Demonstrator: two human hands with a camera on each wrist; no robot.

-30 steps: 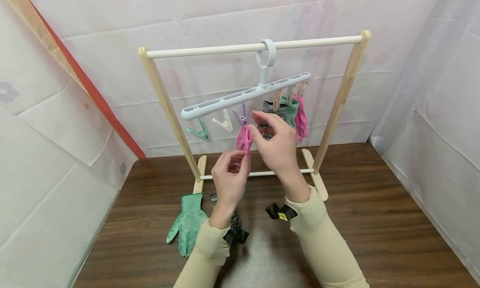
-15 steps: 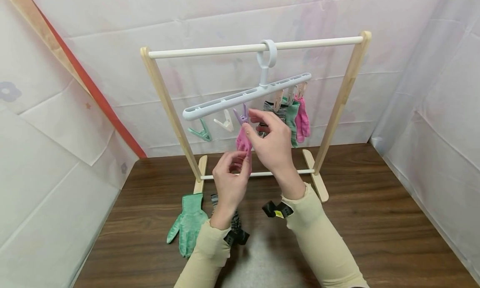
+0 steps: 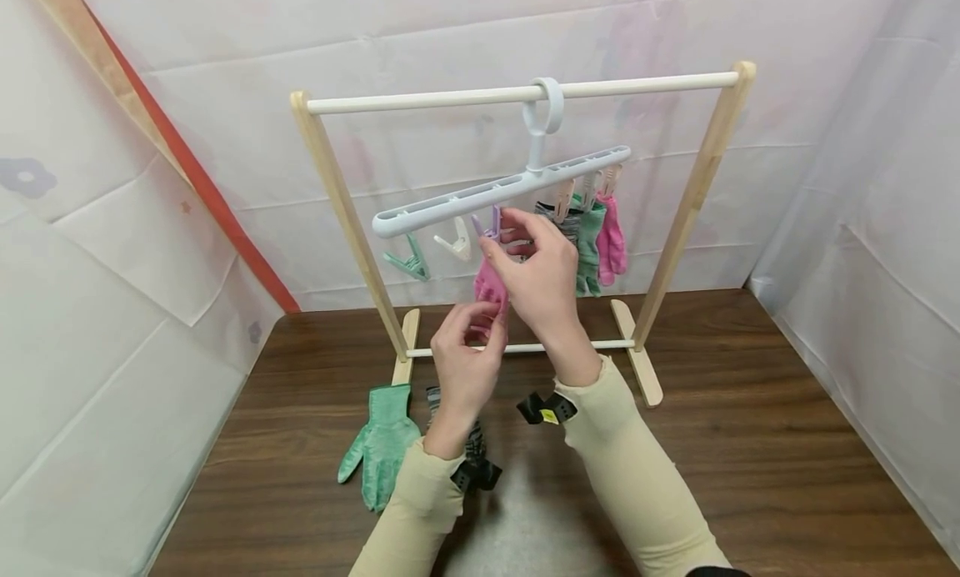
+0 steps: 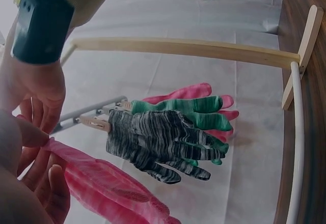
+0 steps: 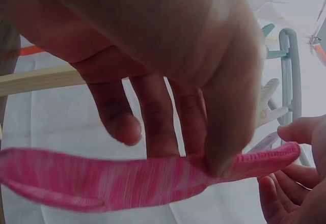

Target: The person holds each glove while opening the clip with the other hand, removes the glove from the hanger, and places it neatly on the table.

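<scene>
Head view: both hands are pinching a pink glove [image 3: 489, 283] under the purple clip [image 3: 487, 225] of the hanger [image 3: 465, 200]; left hand [image 3: 467, 356] at 6 o'clock of it, right hand [image 3: 536, 281] at 3.

L wrist: pink glove [image 4: 102, 180] is lying betw. curled fingers.

R wrist: thumb is pressing glove [image 5: 127, 180] vs fingers.

Knitted pink cloth glove [image 3: 489, 283], smooth matt plastic hanger [image 3: 501, 190], pale wooden rack [image 3: 341, 202], dark wood-grain table [image 3: 750, 427]
</scene>
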